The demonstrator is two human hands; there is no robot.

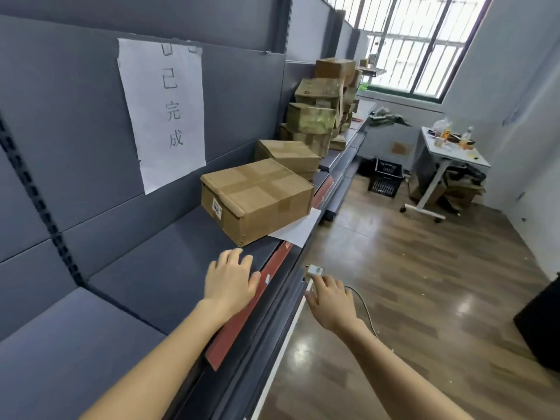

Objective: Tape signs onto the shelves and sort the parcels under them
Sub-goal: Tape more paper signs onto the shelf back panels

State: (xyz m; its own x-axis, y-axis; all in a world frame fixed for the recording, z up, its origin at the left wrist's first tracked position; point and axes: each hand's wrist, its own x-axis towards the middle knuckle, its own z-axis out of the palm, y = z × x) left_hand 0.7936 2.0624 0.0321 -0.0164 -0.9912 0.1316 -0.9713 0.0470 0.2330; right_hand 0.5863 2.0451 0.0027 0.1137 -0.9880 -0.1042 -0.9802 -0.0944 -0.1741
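A white paper sign (165, 110) with handwritten characters is taped to the grey back panel of the shelf (145, 268). Below and right of it a taped cardboard parcel (257, 198) lies on the shelf, partly on a loose white sheet (298, 230). A second parcel (288, 157) lies behind it, and a stack of parcels (321, 110) stands further along. My left hand (230, 280) hovers flat over the shelf's front edge, fingers straight, holding nothing. My right hand (328, 298) is off the shelf edge and holds a small light-coloured object (315, 271) at its fingertips.
A red strip (251, 307) runs along the shelf's front lip. Across the wooden floor stand a white wheeled table (448, 153) with bottles, a black crate (386, 177), cardboard under the table and a dark box (542, 322) at the right edge. A cable trails below my right hand.
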